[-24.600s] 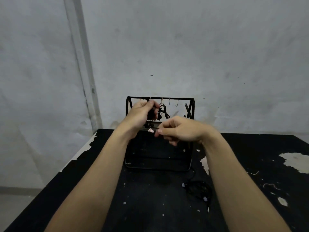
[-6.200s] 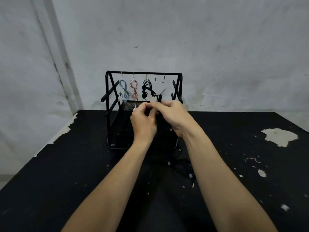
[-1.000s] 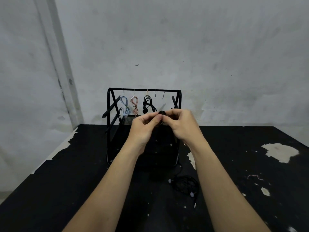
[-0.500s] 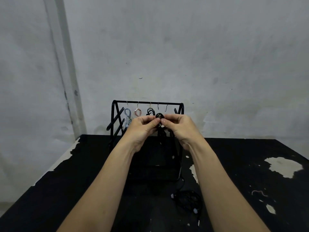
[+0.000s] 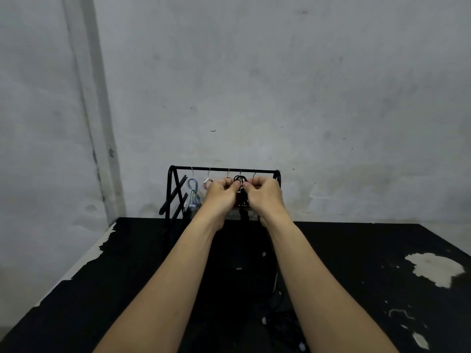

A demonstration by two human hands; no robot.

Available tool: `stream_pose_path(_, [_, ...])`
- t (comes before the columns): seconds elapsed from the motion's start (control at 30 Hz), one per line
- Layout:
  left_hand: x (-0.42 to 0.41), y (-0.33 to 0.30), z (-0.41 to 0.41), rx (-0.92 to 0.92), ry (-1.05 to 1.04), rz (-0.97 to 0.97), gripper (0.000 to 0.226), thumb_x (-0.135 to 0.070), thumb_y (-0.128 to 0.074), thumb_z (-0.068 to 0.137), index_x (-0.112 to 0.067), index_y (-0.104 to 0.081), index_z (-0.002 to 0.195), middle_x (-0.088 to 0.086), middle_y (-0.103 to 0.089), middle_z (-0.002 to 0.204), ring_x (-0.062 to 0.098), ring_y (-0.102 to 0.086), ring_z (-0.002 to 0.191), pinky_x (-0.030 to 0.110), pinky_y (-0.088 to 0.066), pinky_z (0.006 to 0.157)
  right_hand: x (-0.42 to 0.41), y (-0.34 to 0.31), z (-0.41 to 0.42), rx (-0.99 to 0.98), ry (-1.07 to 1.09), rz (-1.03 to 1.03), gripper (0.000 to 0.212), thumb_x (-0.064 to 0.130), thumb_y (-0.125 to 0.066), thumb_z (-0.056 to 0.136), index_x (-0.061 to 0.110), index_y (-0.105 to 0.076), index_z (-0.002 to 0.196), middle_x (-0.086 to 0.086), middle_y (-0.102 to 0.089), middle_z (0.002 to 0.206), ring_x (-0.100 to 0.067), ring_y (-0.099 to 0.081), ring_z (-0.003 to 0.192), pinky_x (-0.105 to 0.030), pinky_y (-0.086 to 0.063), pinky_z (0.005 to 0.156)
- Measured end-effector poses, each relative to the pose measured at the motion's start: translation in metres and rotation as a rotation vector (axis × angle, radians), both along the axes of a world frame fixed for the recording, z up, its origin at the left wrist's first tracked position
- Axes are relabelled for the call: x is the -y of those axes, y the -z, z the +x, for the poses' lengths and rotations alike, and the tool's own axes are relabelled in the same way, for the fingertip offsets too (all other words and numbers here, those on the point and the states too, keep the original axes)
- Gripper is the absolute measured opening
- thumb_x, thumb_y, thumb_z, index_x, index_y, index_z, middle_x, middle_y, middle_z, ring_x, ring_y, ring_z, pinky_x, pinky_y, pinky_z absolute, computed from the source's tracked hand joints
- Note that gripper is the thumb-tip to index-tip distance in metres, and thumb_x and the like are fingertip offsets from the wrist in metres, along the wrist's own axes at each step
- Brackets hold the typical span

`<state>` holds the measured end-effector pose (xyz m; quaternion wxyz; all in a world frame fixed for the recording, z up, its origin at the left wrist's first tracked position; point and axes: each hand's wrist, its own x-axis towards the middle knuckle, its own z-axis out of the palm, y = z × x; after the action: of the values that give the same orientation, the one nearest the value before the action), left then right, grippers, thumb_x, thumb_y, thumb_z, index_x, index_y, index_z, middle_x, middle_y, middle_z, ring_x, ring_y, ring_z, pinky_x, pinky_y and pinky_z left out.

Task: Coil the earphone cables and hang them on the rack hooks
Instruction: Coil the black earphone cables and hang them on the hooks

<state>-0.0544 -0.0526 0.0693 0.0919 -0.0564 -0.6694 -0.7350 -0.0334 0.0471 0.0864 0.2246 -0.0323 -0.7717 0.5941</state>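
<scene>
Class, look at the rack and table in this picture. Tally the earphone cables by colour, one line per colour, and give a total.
Blue: 1, blue cable hanging on the rack.
Pink: 1, pink cable hanging, partly hidden.
Black: 2, held black coil at a hook; loose black cable on the table.
Total: 4. Any cable behind the hands cannot be counted.
</scene>
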Motion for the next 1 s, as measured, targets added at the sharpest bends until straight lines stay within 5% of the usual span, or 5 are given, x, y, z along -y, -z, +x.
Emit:
stream_pose_path(0.13, [-0.003,0.000,-0.010,0.037,-0.037,0.050,0.020,-0.010,-0.062,0.093,0.004,-0.066,0.106,0.020,-0.072,0.099,0.024,-0.067,0.082,0.042,-0.056,0.085,0.002,-0.003,-0.008,0.001,0.080,0.041,0.023,0.016,-0.071,0.087,0.021,-0.064,0.066,-0.002,-0.073,0.079,-0.016,-0.068,0.077,-0.028,-0.056,0.076])
stream_pose_path(0.33, [-0.005,-0.004,-0.012,-0.026,-0.087,0.051,0.009,-0.002,-0.063,0.092,-0.005,-0.070,0.097,0.016,-0.073,0.092,0.027,-0.070,0.083,0.043,-0.058,0.087,0.003,-0.001,-0.019,0.011,-0.054,-0.058,0.024,0.016,-0.070,0.087,0.023,-0.070,0.065,0.001,-0.075,0.078,-0.018,-0.072,0.080,-0.032,-0.056,0.074])
stream_pose_path(0.67, [-0.002,-0.008,-0.015,-0.083,-0.098,-0.291,0.015,-0.023,-0.057,0.087,-0.019,-0.070,0.084,0.003,-0.075,0.085,0.023,-0.072,0.087,0.045,-0.057,0.085,-0.002,0.001,-0.025,0.035,-0.185,-0.085,0.026,0.013,-0.053,0.101,0.018,-0.064,0.079,0.001,-0.065,0.077,-0.009,-0.058,0.069,-0.021,-0.045,0.060])
stream_pose_path(0.83, [-0.004,-0.009,-0.013,0.003,-0.048,-0.272,0.026,-0.015,-0.044,0.101,-0.017,-0.060,0.080,0.002,-0.065,0.084,0.019,-0.058,0.084,0.030,-0.044,0.076,-0.010,0.003,-0.024,0.224,-0.393,-0.097,0.024,0.021,-0.046,0.105,0.014,-0.068,0.098,-0.005,-0.069,0.092,-0.025,-0.064,0.098,-0.038,-0.049,0.086])
stream_pose_path(1.0, [-0.001,-0.009,-0.016,0.116,0.102,-0.036,0.029,-0.006,-0.042,0.098,-0.015,-0.061,0.079,0.005,-0.061,0.083,0.023,-0.054,0.088,0.033,-0.038,0.078,-0.028,-0.006,-0.013,0.250,-0.505,-0.030,0.023,0.021,-0.045,0.106,0.013,-0.066,0.102,-0.003,-0.062,0.083,-0.013,-0.056,0.071,-0.027,-0.042,0.059])
